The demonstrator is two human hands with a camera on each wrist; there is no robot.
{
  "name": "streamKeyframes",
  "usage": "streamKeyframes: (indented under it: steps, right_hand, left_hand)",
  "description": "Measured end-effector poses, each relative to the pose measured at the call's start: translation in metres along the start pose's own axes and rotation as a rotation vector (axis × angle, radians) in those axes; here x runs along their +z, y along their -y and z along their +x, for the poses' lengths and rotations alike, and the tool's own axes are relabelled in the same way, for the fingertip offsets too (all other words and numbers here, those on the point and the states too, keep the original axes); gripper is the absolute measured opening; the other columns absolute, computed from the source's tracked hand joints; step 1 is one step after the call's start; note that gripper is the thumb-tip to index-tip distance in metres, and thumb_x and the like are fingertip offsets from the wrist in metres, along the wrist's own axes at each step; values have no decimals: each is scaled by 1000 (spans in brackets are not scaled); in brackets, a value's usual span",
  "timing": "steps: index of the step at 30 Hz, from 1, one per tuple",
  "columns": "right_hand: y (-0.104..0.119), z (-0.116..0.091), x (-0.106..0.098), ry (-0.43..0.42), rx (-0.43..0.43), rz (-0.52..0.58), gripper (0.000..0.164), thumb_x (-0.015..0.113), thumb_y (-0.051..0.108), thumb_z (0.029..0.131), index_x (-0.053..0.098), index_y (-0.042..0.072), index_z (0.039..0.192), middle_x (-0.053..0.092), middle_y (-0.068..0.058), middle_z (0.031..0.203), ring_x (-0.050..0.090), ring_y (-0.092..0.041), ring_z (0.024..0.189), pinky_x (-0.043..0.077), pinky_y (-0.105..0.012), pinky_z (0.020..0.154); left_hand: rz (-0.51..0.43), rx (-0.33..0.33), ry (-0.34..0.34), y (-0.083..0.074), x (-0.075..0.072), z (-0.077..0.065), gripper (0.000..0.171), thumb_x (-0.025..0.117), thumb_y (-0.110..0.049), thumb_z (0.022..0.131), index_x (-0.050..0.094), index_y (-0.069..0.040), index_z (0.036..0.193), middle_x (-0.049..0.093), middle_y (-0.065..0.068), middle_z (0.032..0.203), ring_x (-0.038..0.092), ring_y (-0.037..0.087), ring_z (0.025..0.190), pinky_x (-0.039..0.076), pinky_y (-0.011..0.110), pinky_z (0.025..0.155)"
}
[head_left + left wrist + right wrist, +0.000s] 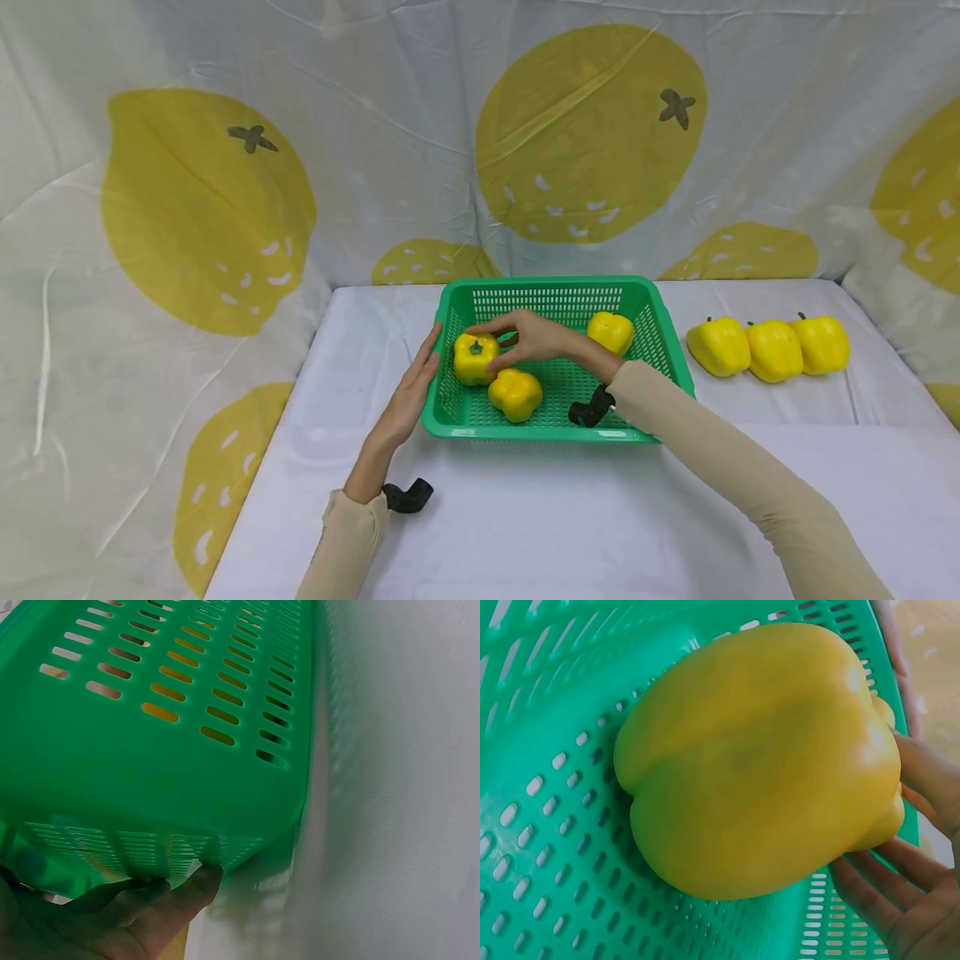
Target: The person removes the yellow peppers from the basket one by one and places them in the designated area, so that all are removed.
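Observation:
My right hand [528,337] reaches into the green plastic basket [558,434] and grips a yellow bell pepper [472,367] by its left wall, thumb on one side and fingers on the other. Just in front of it lies a second yellow bell pepper [516,395], which looms large in the right wrist view and hides much of the gripped one. A third bell pepper [610,333] sits near the back right corner of the basket. Along the basket's left outer side rests my left hand [407,400], fingers straight; in the left wrist view its fingertips touch the slotted wall [135,780].
To the right of the basket, three yellow bell peppers [775,350] stand in a row on the white tablecloth [540,517]. A curtain with lemon prints [420,167] hangs behind and at the sides. Black wrist mounts [408,497] are on both forearms.

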State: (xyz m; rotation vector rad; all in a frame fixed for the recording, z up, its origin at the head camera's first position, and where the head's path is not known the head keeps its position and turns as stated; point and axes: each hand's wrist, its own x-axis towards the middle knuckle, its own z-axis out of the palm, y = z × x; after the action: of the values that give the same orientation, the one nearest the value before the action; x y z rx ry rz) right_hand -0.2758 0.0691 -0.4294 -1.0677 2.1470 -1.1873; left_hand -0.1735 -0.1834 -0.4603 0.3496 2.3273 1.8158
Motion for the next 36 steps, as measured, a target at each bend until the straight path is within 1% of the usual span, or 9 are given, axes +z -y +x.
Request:
streamKeyframes:
  steps: [4, 8, 14, 18, 20, 25, 29, 36]
  right_hand:
    - [0, 1, 1, -7, -15, -18, 65, 83, 17, 90, 56, 9, 149, 54, -11, 156, 53, -29, 142, 52, -44, 111]
    - [1, -1, -1, -33, -3, -25, 66, 84, 19, 89, 57, 10, 149, 55, -9, 155, 55, -27, 140, 52, -43, 111]
    - [2, -5, -7, -118, 12, -43, 67, 86, 19, 87, 58, 11, 148, 57, -9, 153, 59, -27, 135, 53, -44, 109]
    - [2, -7, -12, -175, 26, -61, 66, 86, 15, 86, 60, 10, 146, 58, -11, 152, 60, -28, 135, 54, -43, 109]
    - [1, -8, -15, -190, 33, -68, 65, 86, 13, 85, 61, 9, 145, 58, -12, 151, 60, -30, 135, 54, -43, 109]
    - [-1, -12, -21, -201, 82, -104, 65, 86, 12, 85, 61, 9, 145, 59, -13, 151, 60, -31, 133, 55, -45, 107]
    - [-1, -14, -25, -199, 114, -143, 67, 86, 15, 86, 58, 9, 148, 57, -13, 152, 60, -31, 130, 56, -44, 104]
    - [0, -20, -32, -218, 158, -210, 69, 86, 17, 86, 58, 9, 148, 59, -13, 151, 61, -31, 125, 58, -43, 96]
  left_hand:
    - [-6, 2, 2, 0, 0, 0, 55, 25, -42, 115, 9, -36, 167, 4, -6, 176, 2, 24, 164, 4, 62, 130]
    - [-8, 2, 2, 1, 0, 0, 54, 24, -42, 115, 9, -37, 167, 4, -7, 176, 1, 24, 164, 3, 62, 130]
    - [-6, 6, -3, 0, 0, 0, 54, 24, -41, 115, 10, -36, 167, 5, -8, 175, 2, 23, 164, 3, 61, 130]
    - [-10, 10, -2, 1, 0, 1, 54, 24, -40, 115, 10, -35, 167, 6, -7, 176, 2, 23, 164, 4, 60, 131]
    - [-11, 10, -1, 1, 0, 1, 54, 24, -40, 115, 10, -35, 167, 5, -7, 176, 2, 23, 164, 4, 60, 131]
    - [-14, 15, 0, 2, -1, 0, 54, 25, -41, 115, 10, -36, 167, 5, -8, 175, 2, 22, 164, 4, 60, 131]
    - [-12, 19, -2, 2, -1, 0, 54, 25, -41, 115, 10, -37, 167, 5, -9, 175, 2, 21, 163, 4, 59, 131]
    - [-14, 18, -5, 2, -1, 1, 55, 25, -40, 115, 9, -35, 167, 5, -7, 176, 2, 23, 163, 4, 60, 131]
